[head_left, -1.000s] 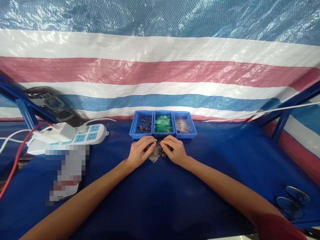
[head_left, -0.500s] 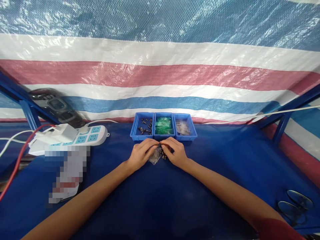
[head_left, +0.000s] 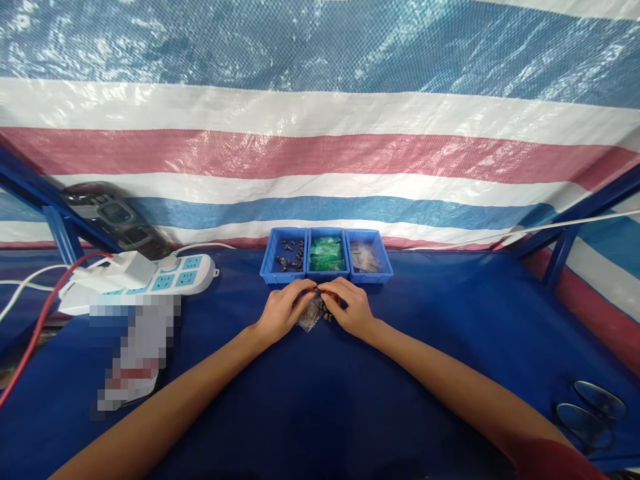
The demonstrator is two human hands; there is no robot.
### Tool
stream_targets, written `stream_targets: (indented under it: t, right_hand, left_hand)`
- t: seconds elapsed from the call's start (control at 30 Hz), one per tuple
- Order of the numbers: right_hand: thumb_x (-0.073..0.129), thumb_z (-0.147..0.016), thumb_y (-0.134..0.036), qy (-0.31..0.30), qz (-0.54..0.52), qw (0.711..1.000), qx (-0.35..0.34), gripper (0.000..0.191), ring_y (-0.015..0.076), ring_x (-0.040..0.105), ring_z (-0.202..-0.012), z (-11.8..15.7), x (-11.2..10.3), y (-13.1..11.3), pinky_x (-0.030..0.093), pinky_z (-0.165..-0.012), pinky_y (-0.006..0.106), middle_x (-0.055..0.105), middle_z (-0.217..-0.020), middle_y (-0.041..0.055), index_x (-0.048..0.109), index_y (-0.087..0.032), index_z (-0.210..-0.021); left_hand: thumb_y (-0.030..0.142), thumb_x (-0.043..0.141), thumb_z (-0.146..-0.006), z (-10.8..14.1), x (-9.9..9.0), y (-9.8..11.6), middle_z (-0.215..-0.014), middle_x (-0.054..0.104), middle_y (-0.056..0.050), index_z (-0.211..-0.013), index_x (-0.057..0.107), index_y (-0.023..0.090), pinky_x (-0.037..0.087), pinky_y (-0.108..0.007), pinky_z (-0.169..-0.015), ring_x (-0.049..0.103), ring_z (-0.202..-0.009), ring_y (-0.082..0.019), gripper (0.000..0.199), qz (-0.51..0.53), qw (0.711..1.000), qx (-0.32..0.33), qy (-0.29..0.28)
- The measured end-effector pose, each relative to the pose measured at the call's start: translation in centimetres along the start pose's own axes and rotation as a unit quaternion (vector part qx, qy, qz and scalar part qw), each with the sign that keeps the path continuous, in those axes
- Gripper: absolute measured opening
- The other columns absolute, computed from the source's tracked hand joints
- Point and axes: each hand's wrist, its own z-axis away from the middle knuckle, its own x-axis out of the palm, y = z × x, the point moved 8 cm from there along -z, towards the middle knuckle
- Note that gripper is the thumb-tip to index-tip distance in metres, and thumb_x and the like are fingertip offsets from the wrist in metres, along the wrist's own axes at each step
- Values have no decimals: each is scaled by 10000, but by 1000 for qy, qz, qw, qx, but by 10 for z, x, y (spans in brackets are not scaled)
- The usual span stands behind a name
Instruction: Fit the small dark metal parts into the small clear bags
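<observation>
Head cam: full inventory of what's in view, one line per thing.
bins: 3, blue, joined in a row at the table's back middle; left holds small dark parts, middle green packets, right clear bags
clear bag: 1, transparent, between the hands
small dark parts: a few, dark, by the bag
power strip: 1, white, back left
white plug: 1, on the strip
red cable: 1, far left
tarp: 1, blue, white, red stripes, behind
table: 1, blue cover
left hand: 1, grip on bag
right hand: 1, grip on bag
</observation>
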Motion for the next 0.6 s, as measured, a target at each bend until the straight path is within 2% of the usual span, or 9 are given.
stream_targets:
  t: [0.1,0.27,0.43,0.6]
  right_hand:
    - [483,-915,-251,-4,4,1000,2,206,112,531,-575,0,1,1,486,-546,245,606,-833,56,631,-190,-1045]
    - [494,-912,-247,-8,6,1000,7,204,117,537,-591,0,2,3,483,-552,243,595,-808,50,623,-185,-1058]
    - [505,-908,-238,-2,1,1000,10,193,116,534,-588,0,0,2,481,-552,242,579,-781,40,624,-184,-1050]
    - [500,-912,-248,-7,0,1000,9,196,109,529,-579,0,2,3,480,-555,242,592,-808,43,624,-191,-1052]
  left_hand:
    - [296,441,-939,2,4,-6,-968,680,-32,-1107,513,197,504,-198,-660,676,-797,-124,209,2,1000,-23,-14]
    - [288,439,-936,2,8,-5,-973,679,-29,-1112,511,199,501,-199,-657,670,-781,-121,210,8,999,-23,-40]
    - [310,438,-932,0,1,-7,-976,668,-26,-1103,503,198,502,-210,-665,663,-720,-111,214,34,997,-68,-18]
    - [310,445,-928,2,8,-9,-955,671,-18,-1115,491,203,491,-209,-647,659,-701,-108,220,39,996,-72,-37]
